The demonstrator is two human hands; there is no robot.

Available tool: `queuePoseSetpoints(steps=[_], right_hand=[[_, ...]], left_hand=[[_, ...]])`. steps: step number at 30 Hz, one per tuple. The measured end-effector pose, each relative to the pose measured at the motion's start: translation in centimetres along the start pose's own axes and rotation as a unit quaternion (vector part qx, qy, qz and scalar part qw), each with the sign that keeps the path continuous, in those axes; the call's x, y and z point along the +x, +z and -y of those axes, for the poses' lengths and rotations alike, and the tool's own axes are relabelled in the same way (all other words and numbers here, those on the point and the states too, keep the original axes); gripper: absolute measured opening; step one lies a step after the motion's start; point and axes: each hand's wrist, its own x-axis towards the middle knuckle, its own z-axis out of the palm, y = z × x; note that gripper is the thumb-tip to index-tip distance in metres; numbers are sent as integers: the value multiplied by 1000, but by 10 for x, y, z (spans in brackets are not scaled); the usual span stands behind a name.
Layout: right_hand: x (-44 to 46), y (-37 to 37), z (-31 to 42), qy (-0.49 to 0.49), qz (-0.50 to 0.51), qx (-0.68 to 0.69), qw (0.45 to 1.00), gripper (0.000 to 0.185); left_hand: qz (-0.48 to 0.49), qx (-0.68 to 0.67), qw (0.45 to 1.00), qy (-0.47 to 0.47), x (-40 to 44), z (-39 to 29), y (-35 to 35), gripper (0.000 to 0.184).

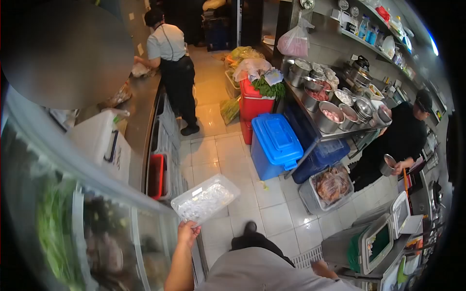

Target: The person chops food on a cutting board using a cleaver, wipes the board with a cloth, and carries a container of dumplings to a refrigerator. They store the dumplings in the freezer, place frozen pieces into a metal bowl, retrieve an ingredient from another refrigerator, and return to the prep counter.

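From here I see the left hand [186, 235] gripping a clear plastic container [206, 199] by its near end, above the tiled floor [276, 219]; I judge it light, thin-walled, slightly flexible, perhaps slippery, best held at the rim; its long axis points forward and rightward; the right hand [322, 269] blurs, so its grip I cannot tell.

One held container [206, 199], one hanging bag [293, 40], apparently two co-workers [175, 80]

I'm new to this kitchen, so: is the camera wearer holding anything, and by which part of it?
The left grip holds a clear plastic container by its near edge. The right grip is too blurred to tell.
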Motion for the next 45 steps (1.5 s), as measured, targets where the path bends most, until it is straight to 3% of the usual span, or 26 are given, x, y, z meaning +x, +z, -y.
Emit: queuePoseSetpoints(steps=[2, 4, 6, 8, 10, 11, 12, 13, 14, 15, 17, 20, 24, 26, 27, 28, 29, 31, 32, 34, 37, 40, 43, 45], right_hand=[[-1, -14, 23, 59, 48, 42, 996, 47], [44, -30, 49, 75, 64, 61, 993, 51], [106, -59, 77, 71, 76, 71, 992, 55], [178, -99, 109, 39, 86, 55, 994, 59], [263, -162, 145, -75, 76, 6, 994, 62], [297, -249, 208, 83, 122, 26, 989, 67], [369, -261, 213, 40, -30, -18, 999, 70], [359, -337, 256, -8, -175, 58, 983, 68], [349, -415, 310, 4, -210, 146, 967, 65], [389, -456, 333, -33, -242, 147, 958, 62], [388, -561, 406, -92, -240, 207, 944, 58], [405, -643, 482, -146, -292, 235, 916, 58], [476, -627, 503, -138, -307, 130, 933, 54], [488, -585, 489, -61, -234, 70, 968, 56], [465, -588, 497, 12, -105, 63, 992, 69], [527, -526, 448, 15, 3, -49, 999, 74], [538, -480, 419, -84, -86, -121, 985, 77], [456, -520, 459, 163, 110, 29, 980, 76], [443, -530, 469, 173, 114, 39, 978, 76], [428, -525, 474, 279, 129, 141, 941, 73], [440, -516, 478, 233, 70, 177, 954, 70], [494, -455, 468, 108, -8, 111, 988, 67], [533, -478, 505, 156, 33, 135, 978, 62], [560, -496, 506, 115, -5, 145, 983, 63]], left_hand=[[22, 4, 1000, -2, 72, -39, 40, 32], [12, -108, 987, -116, 120, -43, 61, 36], [29, -101, 987, -123, 166, -49, 88, 39], [46, -92, 980, -172, 202, -58, 107, 41], [26, -88, 986, -136, 225, -81, 154, 41], [3, -84, 991, -106, 234, -93, 171, 41], [-5, -87, 990, -111, 251, -104, 181, 41], [-6, -93, 989, -114, 265, -117, 192, 41], [9, -100, 990, -103, 278, -130, 201, 41], [25, -106, 990, -92, 290, -145, 213, 42], [25, -118, 987, -106, 315, -174, 236, 42], [31, -139, 984, -108, 372, -209, 256, 41], [104, -114, 981, -116, 480, -245, 264, 42], [133, -100, 977, -132, 516, -278, 276, 42], [108, -95, 979, -143, 534, -304, 289, 41], [84, -89, 981, -153, 554, -331, 306, 40], [92, -83, 980, -156, 580, -354, 322, 40], [144, -88, 978, -121, 631, -389, 344, 41], [196, -65, 971, -118, 655, -409, 359, 44], [201, -36, 970, -130, 690, -448, 402, 47], [204, -6, 972, -113, 711, -504, 495, 51], [220, -5, 971, -97, 740, -530, 570, 53], [241, -5, 964, -114, 760, -549, 649, 51], [266, -17, 962, -65, 775, -549, 699, 46]])
